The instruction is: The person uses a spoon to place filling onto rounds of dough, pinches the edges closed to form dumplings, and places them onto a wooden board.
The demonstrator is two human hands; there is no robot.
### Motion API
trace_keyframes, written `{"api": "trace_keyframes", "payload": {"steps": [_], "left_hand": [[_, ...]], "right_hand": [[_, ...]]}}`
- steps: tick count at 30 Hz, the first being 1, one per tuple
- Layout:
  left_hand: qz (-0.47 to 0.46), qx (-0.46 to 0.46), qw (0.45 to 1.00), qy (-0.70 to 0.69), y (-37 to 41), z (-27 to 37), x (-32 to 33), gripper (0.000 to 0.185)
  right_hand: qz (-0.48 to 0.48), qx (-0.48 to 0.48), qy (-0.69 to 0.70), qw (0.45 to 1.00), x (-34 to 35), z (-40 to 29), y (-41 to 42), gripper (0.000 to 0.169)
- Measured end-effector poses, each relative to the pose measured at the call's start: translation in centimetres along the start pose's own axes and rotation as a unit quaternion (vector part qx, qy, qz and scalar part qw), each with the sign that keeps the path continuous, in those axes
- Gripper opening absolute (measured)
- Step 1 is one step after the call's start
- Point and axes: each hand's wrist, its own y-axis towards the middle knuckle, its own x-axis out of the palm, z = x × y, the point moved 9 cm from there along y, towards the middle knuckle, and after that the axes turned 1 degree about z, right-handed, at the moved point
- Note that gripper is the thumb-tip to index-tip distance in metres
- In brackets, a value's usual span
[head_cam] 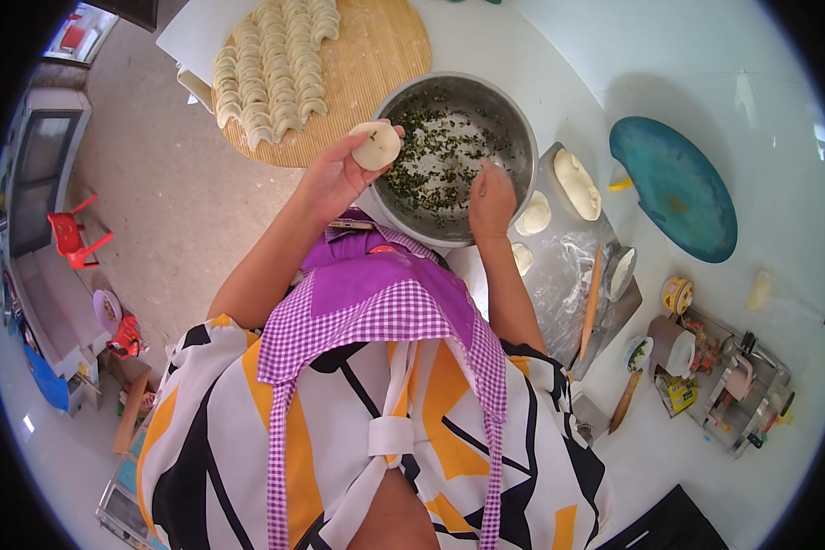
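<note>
My left hand (333, 170) holds a round dough wrapper (376, 147) flat on its fingers at the left rim of a steel mixing bowl (527, 172). A few dark specks of filling lie on the wrapper. Chopped green filling (423, 185) is spread thinly over the bowl's bottom and wall. Inside the bowl's right side is my right hand (492, 201), its fingers curled together near the filling; whether something is pinched in them cannot be seen. Rows of folded dumplings (275, 75) lie on a round slatted board (378, 62) beyond my left hand.
Right of the bowl, a metal sheet (546, 275) carries a dough log (577, 185), dough pieces (534, 214), plastic film (565, 278) and a rolling pin (590, 302). A teal oval board (680, 192) leans against the wall. A red stool (74, 237) stands on the floor, left.
</note>
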Motion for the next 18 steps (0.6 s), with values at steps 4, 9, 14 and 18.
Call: {"api": "trace_keyframes", "payload": {"steps": [4,9,14,18], "left_hand": [[-0.005,-0.018,1.0,-0.008,-0.2,-0.5,-0.1,0.037],[-0.001,-0.004,1.0,-0.018,-0.5,0.0,-0.1,0.036],[-0.001,-0.01,1.0,-0.013,-0.4,-0.3,-0.2,0.036],[0.019,-0.004,1.0,-0.008,-0.5,-0.1,-0.6,0.036]], "right_hand": [[-0.116,-0.189,0.117,0.968,2.2,-6.7,-2.0,0.02],[-0.095,-0.05,-0.069,0.992,1.0,-1.0,-0.9,0.021],[-0.256,-0.1,-0.046,0.96,1.6,-5.2,-2.8,0.021],[-0.207,0.015,-0.101,0.973,-0.1,-1.9,-3.0,0.012]]}}
